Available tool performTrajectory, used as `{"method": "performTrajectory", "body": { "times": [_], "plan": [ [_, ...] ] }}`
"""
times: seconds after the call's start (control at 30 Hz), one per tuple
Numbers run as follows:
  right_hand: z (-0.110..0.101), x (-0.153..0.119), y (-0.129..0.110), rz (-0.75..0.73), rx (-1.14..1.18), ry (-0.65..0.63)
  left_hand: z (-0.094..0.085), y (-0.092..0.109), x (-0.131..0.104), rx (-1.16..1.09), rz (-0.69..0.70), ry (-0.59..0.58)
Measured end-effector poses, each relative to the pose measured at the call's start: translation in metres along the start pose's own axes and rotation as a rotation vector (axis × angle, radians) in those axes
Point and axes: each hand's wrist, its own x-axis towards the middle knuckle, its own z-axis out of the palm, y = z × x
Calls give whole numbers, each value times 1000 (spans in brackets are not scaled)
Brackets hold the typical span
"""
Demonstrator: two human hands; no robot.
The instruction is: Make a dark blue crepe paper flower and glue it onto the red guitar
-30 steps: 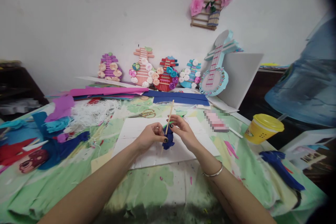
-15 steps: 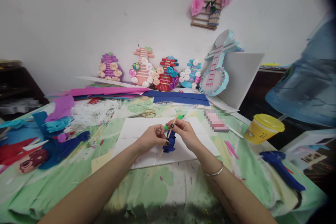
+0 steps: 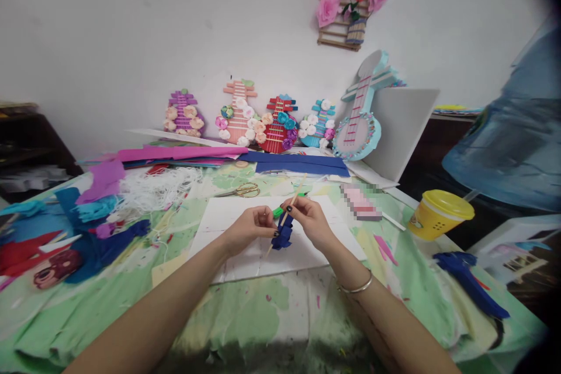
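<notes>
A strip of dark blue crepe paper (image 3: 283, 236) is bunched along a thin wooden stick (image 3: 298, 189) that slants up to the right. My left hand (image 3: 246, 230) pinches the paper's left edge between thumb and fingers. Higher up, my right hand (image 3: 312, 219) grips the stick at the top of the blue paper, with its fingers closed. Both hands hover over a white board (image 3: 236, 266). Behind the fingers lies something bright green (image 3: 277, 212), perhaps a pen, partly hidden by the hands.
Gold-handled scissors (image 3: 246, 189) lie beyond the board. On the left are white string (image 3: 153, 190) and coloured paper scraps. A yellow lidded cup (image 3: 440, 216) and a blue-handled glue gun (image 3: 473, 286) stand at the right. Decorated paper instruments (image 3: 277, 125) lean against the wall.
The blue paper has shifted slightly up, and my left thumb has moved up along its edge. The stick has stayed in my right hand, with its lower end moved a little left.
</notes>
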Motion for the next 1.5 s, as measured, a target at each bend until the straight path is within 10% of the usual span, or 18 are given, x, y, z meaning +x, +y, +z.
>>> {"method": "performTrajectory", "body": {
  "times": [1.5],
  "plan": [
    [2,-1,-4,55,21,18,-2,-5,1,56,-74,20]
  ]
}}
